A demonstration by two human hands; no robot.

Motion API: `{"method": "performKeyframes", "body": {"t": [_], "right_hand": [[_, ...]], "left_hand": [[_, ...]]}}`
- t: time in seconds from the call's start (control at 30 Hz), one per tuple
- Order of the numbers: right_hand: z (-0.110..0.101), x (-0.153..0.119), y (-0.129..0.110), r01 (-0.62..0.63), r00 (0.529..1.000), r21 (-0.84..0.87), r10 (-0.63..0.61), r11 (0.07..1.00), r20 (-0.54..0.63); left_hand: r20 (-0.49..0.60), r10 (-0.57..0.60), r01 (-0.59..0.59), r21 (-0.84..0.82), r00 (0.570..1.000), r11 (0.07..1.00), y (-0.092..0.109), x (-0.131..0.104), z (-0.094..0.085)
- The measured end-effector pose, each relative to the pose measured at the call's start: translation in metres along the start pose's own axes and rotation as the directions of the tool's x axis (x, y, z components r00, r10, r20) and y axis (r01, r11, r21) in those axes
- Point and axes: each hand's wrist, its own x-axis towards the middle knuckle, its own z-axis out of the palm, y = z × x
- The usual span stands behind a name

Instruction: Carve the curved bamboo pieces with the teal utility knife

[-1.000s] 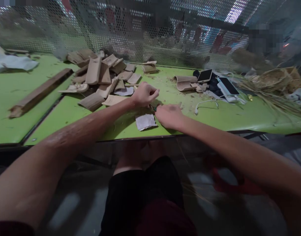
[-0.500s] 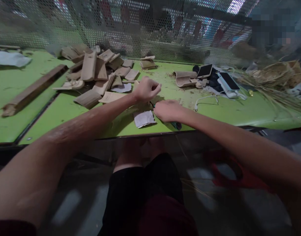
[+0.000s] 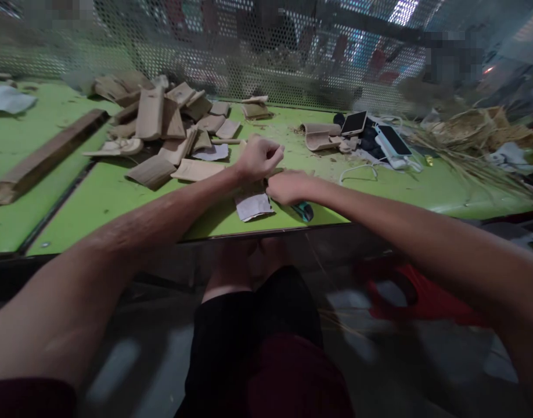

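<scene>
My left hand (image 3: 260,158) is closed in a fist over the green table, and whatever its fingers grip is hidden. Just to its right and nearer the edge, my right hand (image 3: 287,187) is wrapped around a utility knife. The knife's teal and black handle (image 3: 305,212) sticks out below the palm; its front end is covered by my fingers. Below my hands a whitish, creased piece of paper (image 3: 254,208) lies close to the table edge. Left of my left hand are curved bamboo pieces, the closest a pale one (image 3: 199,170).
A heap of bamboo pieces (image 3: 151,113) stands at the back left, beside a long wooden bar (image 3: 49,157). Two phones, one dark (image 3: 354,123) and one on a charger cable (image 3: 392,141), lie right. Dry fibres (image 3: 479,136) spread far right. A perforated metal screen (image 3: 231,64) closes the back.
The view has shifted slightly to the right. My right hand has moved slightly up and left, and more of the teal handle shows below it. My left hand keeps its fist.
</scene>
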Motion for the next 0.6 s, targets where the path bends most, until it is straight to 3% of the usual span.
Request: {"method": "performKeyframes", "body": {"t": [0.17,0.6], "right_hand": [[0.008,-0.007,0.007,-0.097,0.991,0.150,0.109,0.984,-0.076],[0.022,-0.013,0.013,-0.172,0.972,0.082,0.182,0.982,-0.145]], "left_hand": [[0.041,0.008,-0.008,-0.009,0.999,1.000,0.000,-0.008,-0.010],[0.019,0.021,-0.022,0.031,1.000,0.999,0.000,-0.009,-0.010]]}}
